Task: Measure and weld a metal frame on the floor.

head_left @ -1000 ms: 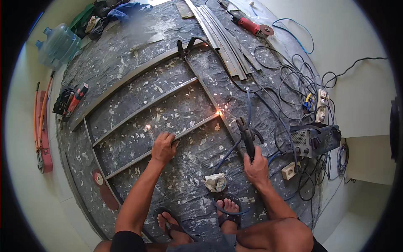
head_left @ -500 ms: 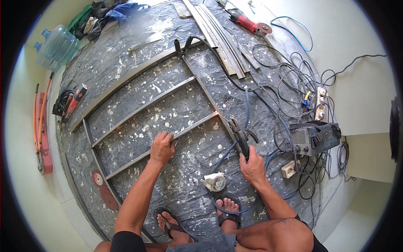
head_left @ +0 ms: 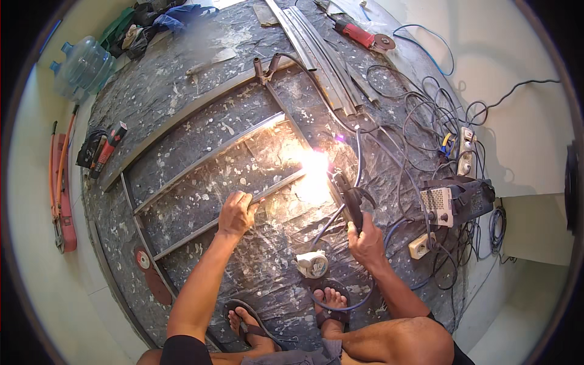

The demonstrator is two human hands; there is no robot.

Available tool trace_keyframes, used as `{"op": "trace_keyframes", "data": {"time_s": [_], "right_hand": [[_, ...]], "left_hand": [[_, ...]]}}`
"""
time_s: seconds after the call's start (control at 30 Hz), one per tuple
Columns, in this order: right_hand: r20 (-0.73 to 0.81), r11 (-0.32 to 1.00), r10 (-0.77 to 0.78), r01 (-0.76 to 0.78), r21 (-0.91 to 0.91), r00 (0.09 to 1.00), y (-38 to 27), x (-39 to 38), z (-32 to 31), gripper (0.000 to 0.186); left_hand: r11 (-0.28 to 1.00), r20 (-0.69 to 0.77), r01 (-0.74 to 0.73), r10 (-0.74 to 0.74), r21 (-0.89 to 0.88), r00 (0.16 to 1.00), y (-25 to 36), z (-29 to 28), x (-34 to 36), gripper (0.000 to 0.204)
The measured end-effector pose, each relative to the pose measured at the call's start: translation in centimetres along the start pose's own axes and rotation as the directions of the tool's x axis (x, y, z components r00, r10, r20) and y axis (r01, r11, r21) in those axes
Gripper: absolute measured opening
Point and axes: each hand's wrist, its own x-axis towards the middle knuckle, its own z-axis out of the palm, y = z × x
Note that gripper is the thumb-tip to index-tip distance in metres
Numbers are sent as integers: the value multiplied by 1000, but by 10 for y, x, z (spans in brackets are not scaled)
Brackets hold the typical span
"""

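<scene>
Frame (head_left: pixel 210 159): bare metal, smooth, bright sheen near the arc, duller elsewhere. Electrode holder (head_left: pixel 351 204): black, matt, looks like plastic. Floor sheet (head_left: pixel 267 286): wrinkled, rough, spattered. Loose profiles (head_left: pixel 328 67): smooth metal, shiny from where I stand. Grinder (head_left: pixel 356 35): red plastic body. Water jug (head_left: pixel 85 64): translucent plastic, glossy. Blue bundle (head_left: pixel 176 23): crumpled, looks like cloth.

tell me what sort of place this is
Most likely a makeshift metalworking spot, probably indoors: a metal frame lies on the ground, a welding arc glares by the electrode holder, and a red angle grinder lies farther off.
</scene>
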Motion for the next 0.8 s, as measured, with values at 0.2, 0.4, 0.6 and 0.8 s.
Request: {"op": "trace_keyframes", "data": {"time_s": [0.2,0.4,0.6,0.8], "right_hand": [[-24,1000,8,-8,-13,1000,-7,1,-4,26],[11,999,17,-16,-37,1000,-2,1,-2,28],[23,999,-24,25,-33,999,0,0,-3,24],[-7,1000,15,-15,-4,1000,-3,2,2,24]], "left_hand": [[1000,3,16,-16,-10,1000,1,-2,1,23],[1000,0,8,-8,1,1000,3,-3,2,23],[1000,-6,-17,17,-21,1000,-2,-2,-1,21],[998,22,-4,3,67,1000,-2,1,1,19]]}}
